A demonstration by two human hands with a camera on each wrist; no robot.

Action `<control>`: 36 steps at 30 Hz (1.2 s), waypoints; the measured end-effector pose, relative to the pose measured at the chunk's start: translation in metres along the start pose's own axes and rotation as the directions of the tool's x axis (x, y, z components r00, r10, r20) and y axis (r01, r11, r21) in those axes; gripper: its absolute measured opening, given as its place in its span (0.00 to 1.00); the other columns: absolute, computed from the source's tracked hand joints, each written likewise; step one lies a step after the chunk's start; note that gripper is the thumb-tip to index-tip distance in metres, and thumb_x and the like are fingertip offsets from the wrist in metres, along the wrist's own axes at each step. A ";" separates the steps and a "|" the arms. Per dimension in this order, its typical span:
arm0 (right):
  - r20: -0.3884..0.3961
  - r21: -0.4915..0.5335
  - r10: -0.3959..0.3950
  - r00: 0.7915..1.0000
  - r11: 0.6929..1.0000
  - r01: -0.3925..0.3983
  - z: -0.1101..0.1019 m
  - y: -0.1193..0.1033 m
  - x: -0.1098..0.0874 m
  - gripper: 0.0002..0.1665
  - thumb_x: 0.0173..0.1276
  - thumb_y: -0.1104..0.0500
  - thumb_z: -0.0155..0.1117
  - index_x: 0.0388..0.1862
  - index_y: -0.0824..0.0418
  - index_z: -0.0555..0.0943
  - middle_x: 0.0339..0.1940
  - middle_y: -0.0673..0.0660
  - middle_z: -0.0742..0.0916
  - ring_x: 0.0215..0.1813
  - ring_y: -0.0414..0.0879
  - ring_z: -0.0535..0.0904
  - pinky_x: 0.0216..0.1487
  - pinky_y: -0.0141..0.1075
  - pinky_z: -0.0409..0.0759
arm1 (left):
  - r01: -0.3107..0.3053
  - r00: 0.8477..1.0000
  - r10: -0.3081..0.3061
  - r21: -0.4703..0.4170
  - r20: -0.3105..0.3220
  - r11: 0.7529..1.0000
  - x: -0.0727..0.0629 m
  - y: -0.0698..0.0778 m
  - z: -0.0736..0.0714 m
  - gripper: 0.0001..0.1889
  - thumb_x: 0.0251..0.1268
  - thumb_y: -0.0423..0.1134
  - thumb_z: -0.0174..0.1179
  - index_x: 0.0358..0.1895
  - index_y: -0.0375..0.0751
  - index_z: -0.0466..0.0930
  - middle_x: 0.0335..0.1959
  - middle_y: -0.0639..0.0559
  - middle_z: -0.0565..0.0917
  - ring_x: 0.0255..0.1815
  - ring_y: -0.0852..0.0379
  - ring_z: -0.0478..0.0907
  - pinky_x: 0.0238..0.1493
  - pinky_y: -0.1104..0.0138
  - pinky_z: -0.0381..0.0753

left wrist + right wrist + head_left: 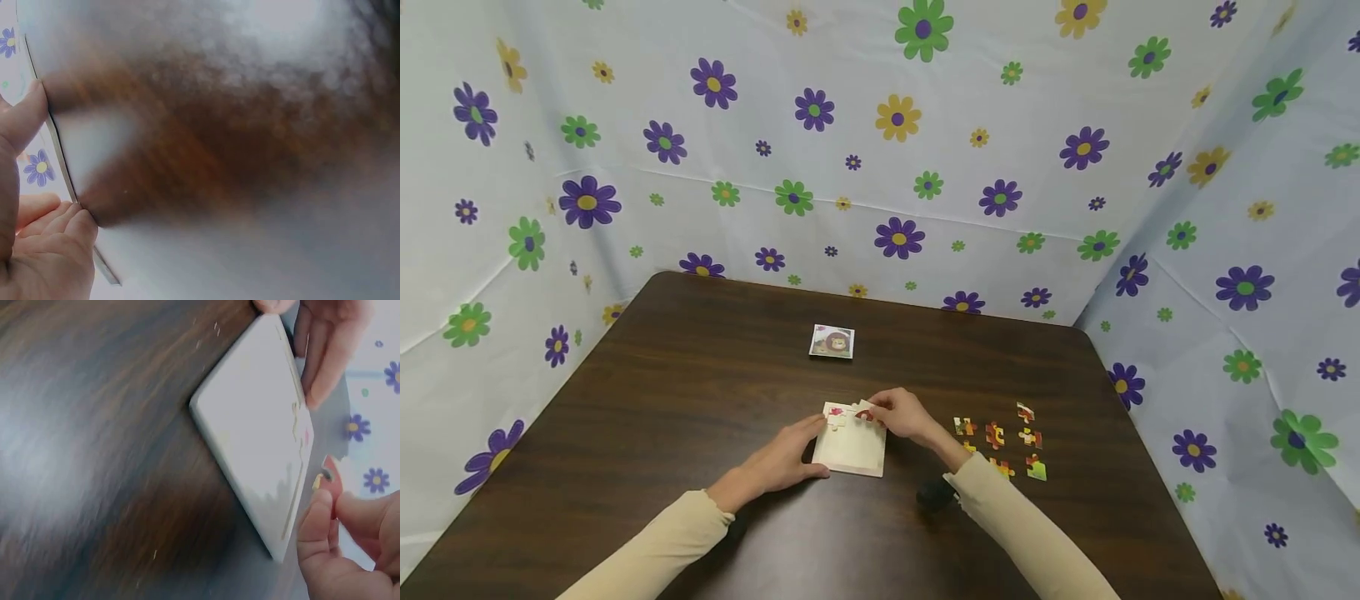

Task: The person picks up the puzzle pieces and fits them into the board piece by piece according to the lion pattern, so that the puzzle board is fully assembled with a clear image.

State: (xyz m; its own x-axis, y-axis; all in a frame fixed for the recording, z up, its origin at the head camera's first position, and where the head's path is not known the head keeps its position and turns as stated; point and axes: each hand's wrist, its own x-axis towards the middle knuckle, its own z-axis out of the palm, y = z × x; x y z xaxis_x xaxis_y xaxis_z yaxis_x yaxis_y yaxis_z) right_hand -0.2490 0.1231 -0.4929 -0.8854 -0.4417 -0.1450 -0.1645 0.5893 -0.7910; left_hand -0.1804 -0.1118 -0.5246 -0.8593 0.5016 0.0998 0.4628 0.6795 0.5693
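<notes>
A pale square puzzle board lies on the dark wooden table in the head view. One puzzle piece with a pink patch sits in its upper left corner. My left hand rests along the board's left edge, thumb at the near corner and fingers extended farther up the side. Between thumb and fingertips, my right hand pinches a red and white puzzle piece over the board's upper right part. The right wrist view shows this piece tilted and raised above the board surface.
Several loose puzzle pieces are spread on the table right of the board, some partly hidden by the right forearm. A lion picture card lies beyond the board. Flowered curtains hang behind the table and at both sides.
</notes>
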 end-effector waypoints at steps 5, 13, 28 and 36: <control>-0.028 -0.046 -0.049 0.998 0.998 0.047 0.012 -0.004 0.002 0.08 0.67 0.68 0.59 0.42 0.70 0.82 0.21 0.57 0.82 0.20 0.42 0.76 0.19 0.28 0.68 | 0.013 1.000 -0.013 -0.004 0.013 1.000 -0.001 -0.001 0.001 0.41 0.53 0.44 0.72 0.64 0.20 0.65 0.65 0.29 0.68 0.65 0.36 0.67 0.62 0.48 0.68; -0.102 -0.141 -0.075 0.992 0.988 0.060 0.023 -0.002 0.009 0.04 0.63 0.67 0.63 0.36 0.65 0.83 0.21 0.52 0.82 0.23 0.39 0.72 0.22 0.28 0.68 | -0.013 1.000 0.013 0.002 -0.006 1.000 -0.001 0.000 -0.003 0.40 0.52 0.42 0.73 0.63 0.19 0.66 0.64 0.27 0.69 0.64 0.35 0.68 0.61 0.48 0.69; -0.109 -0.377 -0.280 0.954 0.899 0.221 0.029 -0.003 0.010 0.14 0.52 0.58 0.77 0.36 0.63 0.84 0.31 0.56 0.82 0.35 0.46 0.75 0.35 0.32 0.72 | -0.030 0.999 0.030 -0.004 -0.030 1.000 -0.002 0.001 -0.002 0.41 0.51 0.43 0.73 0.63 0.19 0.66 0.63 0.28 0.70 0.63 0.35 0.69 0.61 0.48 0.69; -0.088 -0.409 -0.338 0.937 0.870 0.275 0.032 0.002 0.014 0.09 0.54 0.63 0.75 0.34 0.64 0.85 0.30 0.56 0.82 0.34 0.45 0.75 0.33 0.31 0.75 | -0.030 0.999 0.030 -0.001 -0.026 1.000 -0.001 0.001 -0.002 0.41 0.51 0.43 0.73 0.63 0.20 0.66 0.63 0.29 0.70 0.64 0.36 0.69 0.61 0.49 0.69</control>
State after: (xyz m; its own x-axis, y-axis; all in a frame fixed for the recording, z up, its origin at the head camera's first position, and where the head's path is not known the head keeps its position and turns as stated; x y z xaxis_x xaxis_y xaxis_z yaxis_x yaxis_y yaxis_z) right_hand -0.2476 0.0966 -0.5151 -0.8124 -0.5536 0.1833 -0.5646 0.6681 -0.4847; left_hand -0.1797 -0.1129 -0.5225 -0.8506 0.5074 0.1379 0.4879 0.6640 0.5665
